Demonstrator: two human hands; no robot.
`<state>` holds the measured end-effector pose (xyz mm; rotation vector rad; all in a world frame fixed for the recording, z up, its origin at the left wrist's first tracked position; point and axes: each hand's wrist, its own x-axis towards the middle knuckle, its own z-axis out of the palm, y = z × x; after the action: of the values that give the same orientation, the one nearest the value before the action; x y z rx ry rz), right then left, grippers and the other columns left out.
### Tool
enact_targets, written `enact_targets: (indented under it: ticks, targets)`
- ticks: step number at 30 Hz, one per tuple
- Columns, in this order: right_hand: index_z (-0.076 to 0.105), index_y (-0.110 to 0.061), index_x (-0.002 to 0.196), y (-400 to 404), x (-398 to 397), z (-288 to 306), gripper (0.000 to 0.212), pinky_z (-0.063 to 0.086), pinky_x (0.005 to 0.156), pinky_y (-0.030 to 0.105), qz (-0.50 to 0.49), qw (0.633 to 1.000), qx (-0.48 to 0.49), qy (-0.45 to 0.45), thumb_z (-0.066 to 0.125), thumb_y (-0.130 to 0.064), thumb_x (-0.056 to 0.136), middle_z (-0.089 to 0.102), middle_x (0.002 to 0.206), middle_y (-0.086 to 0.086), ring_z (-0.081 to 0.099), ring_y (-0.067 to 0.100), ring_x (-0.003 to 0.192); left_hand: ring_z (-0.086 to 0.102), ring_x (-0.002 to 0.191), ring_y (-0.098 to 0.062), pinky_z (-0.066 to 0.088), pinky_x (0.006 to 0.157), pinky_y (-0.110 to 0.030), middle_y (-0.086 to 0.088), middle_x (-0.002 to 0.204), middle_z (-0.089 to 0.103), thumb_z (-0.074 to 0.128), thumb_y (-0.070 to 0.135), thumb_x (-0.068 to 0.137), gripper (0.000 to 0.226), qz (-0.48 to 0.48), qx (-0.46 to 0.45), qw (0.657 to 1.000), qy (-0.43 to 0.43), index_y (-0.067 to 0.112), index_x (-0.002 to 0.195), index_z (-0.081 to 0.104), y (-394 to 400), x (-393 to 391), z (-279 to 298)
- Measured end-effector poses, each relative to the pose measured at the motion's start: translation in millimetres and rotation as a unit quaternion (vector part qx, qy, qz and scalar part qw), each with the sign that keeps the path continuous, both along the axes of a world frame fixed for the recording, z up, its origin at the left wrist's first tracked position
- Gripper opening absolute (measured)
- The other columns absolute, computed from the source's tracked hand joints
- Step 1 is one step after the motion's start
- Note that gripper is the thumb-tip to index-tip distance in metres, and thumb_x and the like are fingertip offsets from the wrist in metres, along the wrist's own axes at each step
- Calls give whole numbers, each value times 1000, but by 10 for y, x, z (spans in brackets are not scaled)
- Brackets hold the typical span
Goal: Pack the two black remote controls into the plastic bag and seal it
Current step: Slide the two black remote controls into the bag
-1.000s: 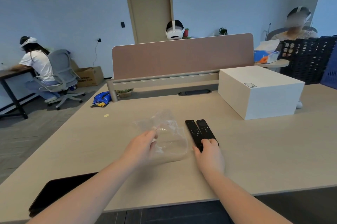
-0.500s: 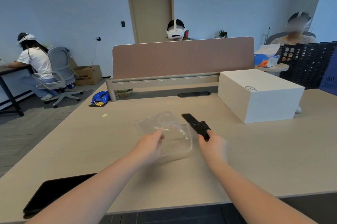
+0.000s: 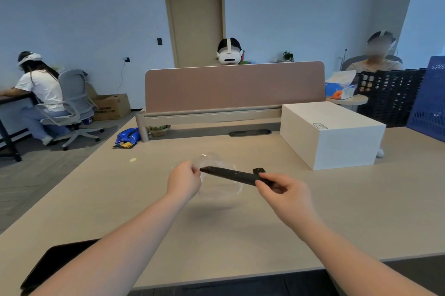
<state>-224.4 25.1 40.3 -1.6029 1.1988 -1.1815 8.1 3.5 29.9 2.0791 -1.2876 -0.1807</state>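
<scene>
Right hand feeds a black remote toward the clear bag held in the left hand, centre of frame.

Left hand pinched shut on the edge of the crumpled clear plastic bag, bag lifted above the pale wooden table; right hand gripping the near end of a long black remote control, held level, far tip at the bag's mouth beside the left fingers; top of a second black remote shows just behind the right hand, whether held too cannot be told; white rectangular box on the table, right of centre, well apart.
</scene>
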Motion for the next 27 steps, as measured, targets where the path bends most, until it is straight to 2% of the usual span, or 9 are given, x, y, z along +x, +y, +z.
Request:
enact_targets:
  ticks: [4,8,12,14,16,18,21,24,27]
  targets:
    - [70,-15,106,-10,15,-105,25,44,63,2,-14,998,-10,57,69,-19,82,66,80,-9,60,-1,73,57,65,-22,40,60,-32,-9,71,70,52,19,90,14,-26,-23,999,-10,13,78,58,19,-34,29]
    - [73,-10,95,-82,197,-240,17,52,79,31,-16,993,-30,117,66,-19,84,71,81,8,66,23,82,57,68,-24,42,63,-31,-8,73,68,57,20,88,14,-94,-26,995,-20,15,76,63,44,-174,5]
    - [64,-10,74,-250,426,-393,19,39,55,30,-15,978,-71,197,60,-24,85,56,59,4,50,21,60,58,69,-25,46,65,-32,-6,71,67,60,20,85,19,-146,-12,989,-11,23,67,57,63,-287,-65]
    - [60,-13,82,-320,543,-455,12,45,60,32,-8,978,-68,197,61,-25,84,62,69,3,57,22,67,52,64,-21,40,60,-28,2,63,61,61,20,85,20,-165,-5,986,-7,25,66,57,79,-316,-106]
    - [48,-15,83,-380,674,-509,17,43,55,29,10,980,-47,194,63,-23,83,61,76,5,57,25,70,49,61,-19,35,55,-26,8,57,53,61,19,84,21,-173,-1,985,-3,25,65,56,77,-314,-140]
    - [37,-19,67,-457,817,-573,31,30,48,21,27,975,-38,216,64,-24,83,49,71,1,46,23,66,49,61,-19,36,56,-26,7,60,56,62,19,84,16,-173,3,985,-1,24,69,60,58,-266,-168]
    - [28,-25,52,-583,1013,-670,47,28,50,26,49,962,-41,265,65,-27,81,41,66,-3,44,22,68,55,66,-21,45,64,-29,2,69,65,62,22,84,13,-172,15,985,-6,26,72,60,47,-154,-199]
    - [41,-21,52,-673,1126,-751,39,34,62,27,81,953,-21,291,67,-28,80,57,78,9,47,21,70,61,74,-23,50,71,-34,-1,76,71,62,24,84,13,-164,28,986,-8,28,71,60,64,-25,-230]
    - [66,-9,73,-741,1176,-799,17,42,67,29,95,947,-20,308,63,-22,83,67,93,15,55,24,76,62,74,-25,51,71,-38,-2,74,70,62,24,83,13,-159,31,987,-12,22,71,63,79,81,-259]
